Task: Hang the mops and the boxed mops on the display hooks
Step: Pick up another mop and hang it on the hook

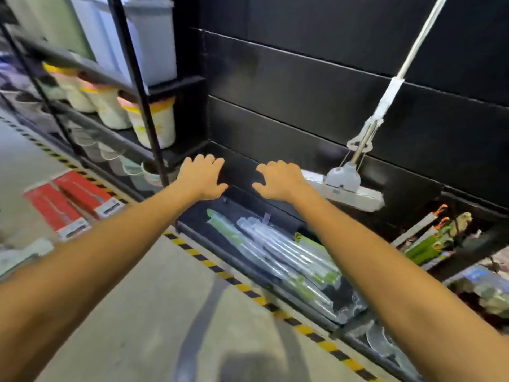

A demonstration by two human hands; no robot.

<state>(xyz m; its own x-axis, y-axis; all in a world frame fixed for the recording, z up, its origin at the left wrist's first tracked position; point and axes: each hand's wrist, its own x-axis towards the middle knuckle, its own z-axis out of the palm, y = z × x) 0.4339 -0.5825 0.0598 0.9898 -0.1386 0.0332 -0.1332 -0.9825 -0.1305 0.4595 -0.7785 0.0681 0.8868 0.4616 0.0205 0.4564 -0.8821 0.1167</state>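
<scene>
1. Head view: two flat red boxes (73, 201) lie on the smooth grey floor (124, 299), far left.
2. Left hand (203, 177) is empty, fingers spread and curled.
3. Right hand (279, 180) is likewise empty.
4. Mop (355, 186), with metal pole and rectangular grey head, hangs against the black slatted panel (289, 86), right.

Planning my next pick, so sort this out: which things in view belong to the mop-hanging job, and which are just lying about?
Belongs to the job:
- hanging mop against the black display panel
- wrapped mops on the bottom shelf
- red boxes on the floor, probably boxed mops
- left hand and right hand, both open and empty

Lying about:
- lidded buckets
- grey bins
</scene>
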